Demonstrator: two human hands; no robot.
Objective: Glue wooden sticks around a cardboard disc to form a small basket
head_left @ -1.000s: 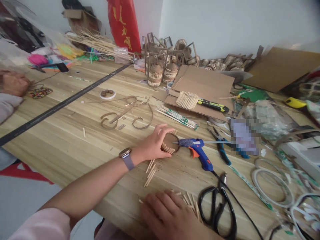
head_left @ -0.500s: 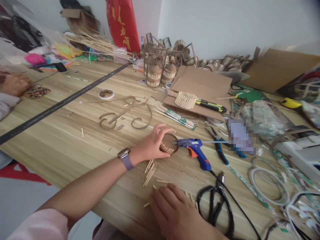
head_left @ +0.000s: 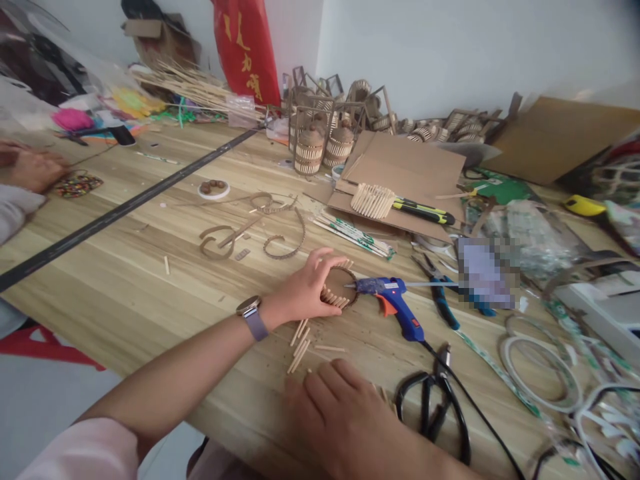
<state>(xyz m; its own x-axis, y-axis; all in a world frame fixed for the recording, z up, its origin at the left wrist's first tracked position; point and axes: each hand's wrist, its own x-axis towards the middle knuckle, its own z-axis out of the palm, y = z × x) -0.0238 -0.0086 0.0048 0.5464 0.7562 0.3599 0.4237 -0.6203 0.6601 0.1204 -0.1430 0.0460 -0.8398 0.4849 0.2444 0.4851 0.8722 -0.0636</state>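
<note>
My left hand (head_left: 305,290), wearing a wristwatch, is closed around the near-left side of a small round basket base (head_left: 341,299). Short wooden sticks stand along its rim. A blue glue gun (head_left: 393,300) lies right of it, its nozzle over the base. Near the table's front edge, my right hand (head_left: 335,407) is held low, palm down, its fingers curled together and slightly blurred. Its fingertips are hidden, so what they hold cannot be made out. Loose short sticks (head_left: 300,353) lie just beyond it, and others are partly covered beside it.
Black-handled scissors (head_left: 433,407) and blue pliers (head_left: 443,297) lie to the right, near tape rolls (head_left: 540,373). Ahead are cardboard (head_left: 400,160), a cutter (head_left: 425,212) and finished small baskets (head_left: 309,152). Another person's hands (head_left: 37,170) rest at the far left.
My right hand has shifted a little left over the table, covering a stick there. A loose stick beyond it lies slightly farther off. My left hand, the base and the glue gun hold their places.
</note>
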